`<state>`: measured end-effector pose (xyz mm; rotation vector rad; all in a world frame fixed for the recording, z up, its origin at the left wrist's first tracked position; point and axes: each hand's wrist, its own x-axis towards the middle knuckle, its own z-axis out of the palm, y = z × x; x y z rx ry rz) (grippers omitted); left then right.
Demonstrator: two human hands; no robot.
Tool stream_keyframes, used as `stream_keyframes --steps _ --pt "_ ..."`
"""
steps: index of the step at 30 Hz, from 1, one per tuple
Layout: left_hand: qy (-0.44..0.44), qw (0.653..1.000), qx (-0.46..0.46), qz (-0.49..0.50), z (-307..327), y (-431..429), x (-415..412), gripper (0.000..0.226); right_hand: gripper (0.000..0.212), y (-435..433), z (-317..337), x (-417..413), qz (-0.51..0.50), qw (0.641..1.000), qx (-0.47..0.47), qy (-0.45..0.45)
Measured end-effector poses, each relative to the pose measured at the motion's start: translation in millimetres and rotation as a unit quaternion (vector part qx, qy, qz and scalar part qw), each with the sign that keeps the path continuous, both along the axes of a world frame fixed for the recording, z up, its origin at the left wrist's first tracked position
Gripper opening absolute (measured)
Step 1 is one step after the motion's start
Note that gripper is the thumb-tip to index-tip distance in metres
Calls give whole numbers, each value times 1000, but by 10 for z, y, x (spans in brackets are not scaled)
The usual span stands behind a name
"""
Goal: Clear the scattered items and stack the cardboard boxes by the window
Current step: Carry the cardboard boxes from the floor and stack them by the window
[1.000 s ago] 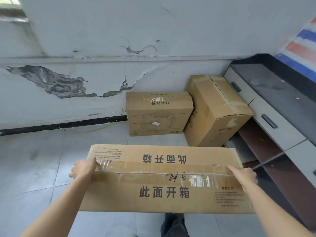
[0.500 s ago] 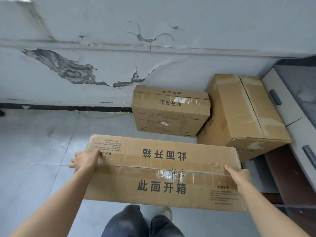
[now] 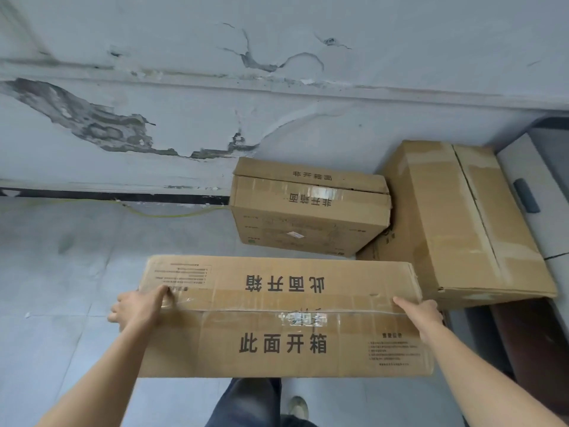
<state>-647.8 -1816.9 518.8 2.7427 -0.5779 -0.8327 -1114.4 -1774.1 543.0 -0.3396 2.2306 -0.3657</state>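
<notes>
A cracked, peeling grey-white plaster wall (image 3: 277, 103) filled the upper view above a pale grey tiled floor (image 3: 77, 272); no window showed. In the right corner stood a tall brown cardboard box (image 3: 455, 217) with taped seams, touching a grey cabinet (image 3: 535, 180). The long flat brown cardboard box (image 3: 283, 315) with black printed characters was held level off the floor, in front of the person and just short of the two resting boxes. A squat brown cardboard box (image 3: 308, 217) sat against the wall, pressed to the tall one.

The left hand (image 3: 138, 309) gripped the carried box's left end, fingers curled over the edge. The right hand (image 3: 421, 312) clamped the right end, thumb on top, its other fingers hidden. A thin yellow cable (image 3: 172, 213) ran along the skirting.

The step looked like carrying this box to the pile. Next it would likely need lifting over the squat box and lowering squarely, long side along the wall, so it does not overhang and tip.
</notes>
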Motion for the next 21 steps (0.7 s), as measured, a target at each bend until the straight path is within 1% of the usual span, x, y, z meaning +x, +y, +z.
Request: stream_keyframes --steps 3,5,7,9,11,13,14,16,19,21 --pt "16 998 47 -47 -239 -424 22 73 89 -265 -131 -52 -3 999 32 -5" --pt "28 997 60 -48 -434 -679 0 72 92 -429 -312 -112 -15 998 52 -19" --pt "35 996 65 -56 -621 -901 -50 70 87 -567 -484 -146 -45 996 64 -36" --pt "34 994 74 -71 -805 -1098 -84 69 77 -711 -663 -188 -69 994 70 -43" --pt "50 992 86 -79 -934 -1261 -144 66 71 -833 -819 -244 -80 992 84 -42" --pt "79 989 87 -92 -993 -1406 -233 58 68 -959 -961 -317 -85 991 96 -42" --pt "91 987 84 -101 -1016 -1476 -284 60 68 -1018 -1027 -355 -89 990 102 -44" --pt "99 987 75 -102 -1118 -1614 -368 73 67 -1145 -1165 -443 -92 988 118 -47" --pt "105 988 78 -82 -1456 -1744 -361 75 71 -1303 -1346 -571 -72 984 159 -34" --pt "99 989 81 -75 -1531 -1821 -457 81 73 -1385 -1425 -624 -70 980 185 -32"
